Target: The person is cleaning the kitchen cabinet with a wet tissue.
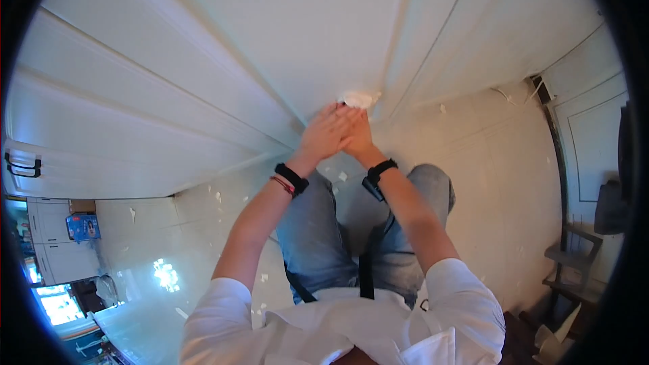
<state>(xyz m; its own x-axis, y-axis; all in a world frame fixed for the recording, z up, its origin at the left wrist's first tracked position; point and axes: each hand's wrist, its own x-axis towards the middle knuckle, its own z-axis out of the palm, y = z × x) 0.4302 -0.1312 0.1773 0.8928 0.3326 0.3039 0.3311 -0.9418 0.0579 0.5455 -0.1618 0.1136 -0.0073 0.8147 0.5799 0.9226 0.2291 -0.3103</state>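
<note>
A crumpled white wad, cloth or paper [361, 99], lies against the lower part of a white panelled cabinet front [324, 25]. My right hand [361, 134] holds the wad at its fingertips, against the panel. Over the fingers of that hand rests my left hand [324, 134], its fingertips close to the wad's lower edge. Whether the left fingers also grip the wad is hidden by the overlap. Black bands circle both wrists, and a thin red cord sits on the left one.
My bent knees in grey jeans [309, 218] are below the hands. White scraps [343, 176] are scattered over the pale floor [487, 172]. A black handle [23, 165] sticks out at the far left. At right, a wooden chair [573, 258] stands near a white door [598, 142].
</note>
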